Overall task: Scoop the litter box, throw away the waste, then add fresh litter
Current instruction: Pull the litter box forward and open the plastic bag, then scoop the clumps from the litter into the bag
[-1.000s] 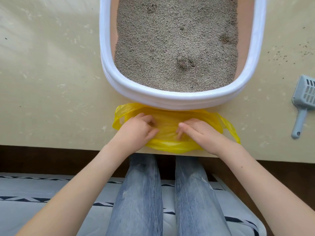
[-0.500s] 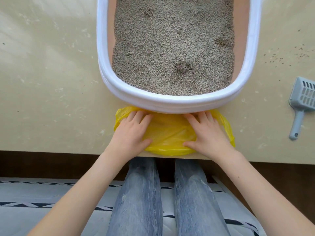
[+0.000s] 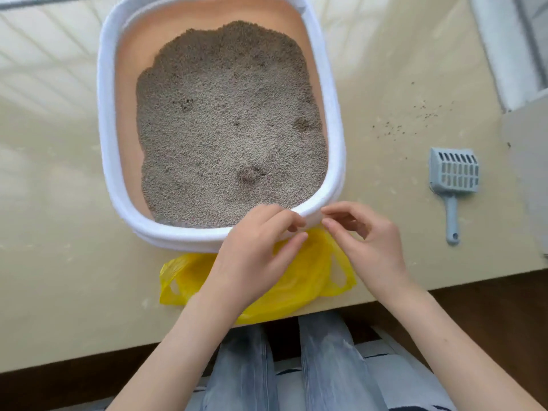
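Litter box (image 3: 335, 161) | bag (image 3: 308, 271) part-hidden | left hand (image 3: 255, 259), right hand (image 3: 367, 247) grip unclear

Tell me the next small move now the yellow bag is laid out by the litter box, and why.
Probably reach the right hand over to the grey scoop. The yellow plastic bag lies spread at the table edge against the litter box, both hands hover above it holding nothing, dark clumps sit in the litter, and the scoop lies untouched on the right.

Bright, soft daylight; wide-angle bending at edges; slight blur.
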Available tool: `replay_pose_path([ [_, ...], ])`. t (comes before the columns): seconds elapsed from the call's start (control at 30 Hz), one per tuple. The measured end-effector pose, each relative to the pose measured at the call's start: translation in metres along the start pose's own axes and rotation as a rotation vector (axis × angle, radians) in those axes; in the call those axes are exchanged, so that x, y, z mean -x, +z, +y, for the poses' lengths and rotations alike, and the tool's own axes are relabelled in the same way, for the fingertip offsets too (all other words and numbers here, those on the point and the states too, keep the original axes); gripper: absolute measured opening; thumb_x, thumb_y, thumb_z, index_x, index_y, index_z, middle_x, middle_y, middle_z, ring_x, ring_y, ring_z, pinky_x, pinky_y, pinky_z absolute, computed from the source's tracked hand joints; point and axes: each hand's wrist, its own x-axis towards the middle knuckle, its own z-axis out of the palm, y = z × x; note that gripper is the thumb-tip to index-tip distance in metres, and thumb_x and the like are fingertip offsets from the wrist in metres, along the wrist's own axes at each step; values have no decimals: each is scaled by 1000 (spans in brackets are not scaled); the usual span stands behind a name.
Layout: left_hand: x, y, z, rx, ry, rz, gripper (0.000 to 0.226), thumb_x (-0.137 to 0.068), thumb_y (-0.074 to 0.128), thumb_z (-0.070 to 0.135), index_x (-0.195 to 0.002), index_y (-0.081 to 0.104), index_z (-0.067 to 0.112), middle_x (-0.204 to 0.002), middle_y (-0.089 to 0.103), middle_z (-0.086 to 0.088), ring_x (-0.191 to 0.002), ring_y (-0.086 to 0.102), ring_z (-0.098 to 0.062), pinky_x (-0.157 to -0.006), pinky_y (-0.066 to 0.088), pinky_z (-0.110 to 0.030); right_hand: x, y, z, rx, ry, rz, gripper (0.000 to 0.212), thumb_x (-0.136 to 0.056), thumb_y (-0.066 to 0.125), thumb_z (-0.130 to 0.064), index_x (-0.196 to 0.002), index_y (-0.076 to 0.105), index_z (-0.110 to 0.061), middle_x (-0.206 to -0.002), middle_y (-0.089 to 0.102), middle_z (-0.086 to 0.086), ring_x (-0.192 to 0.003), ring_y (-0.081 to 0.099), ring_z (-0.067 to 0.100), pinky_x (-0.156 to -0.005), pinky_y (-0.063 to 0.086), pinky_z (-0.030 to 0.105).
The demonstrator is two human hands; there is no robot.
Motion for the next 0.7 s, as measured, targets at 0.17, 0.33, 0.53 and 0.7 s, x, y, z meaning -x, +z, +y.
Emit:
replay_pose_path([
  [0.17,-68,31,34,-43,102,5,14,-90,60,26,-94,64,14,-87,60,5,-84,53,-18,-76,42,-31,-23,-61,14,76,77,215,12,-87,68,-13,-95,70,-21,-85,69,-13,-81,64,1,-74,49,14],
  [0.33,-116,71,55,-163,156,-4,17,-87,67,21,-101,65,11,-94,60,-2,-90,52,-27,-81,41,-35,-31,-124,65,481,191,406,20,-89,64,-21,-107,58,-18,-102,57,-4,-89,54,11,-76,46,19],
  [0.53,-140,91,48,-287,113,101,22,-83,68,20,-102,66,11,-99,59,-5,-95,47,-28,-86,34,-29,-40,-152,123,808,549,302,49,-92,58,-35,-124,42,-2,-119,49,16,-106,46,29,-89,41,38],
  [0.7,-145,98,43,-348,62,114,23,-78,70,1,-100,68,8,-97,60,-9,-94,48,-32,-86,35,-30,-48,-152,138,824,541,250,31,-94,55,-21,-112,49,2,-110,53,19,-100,50,30,-85,42,36],
])
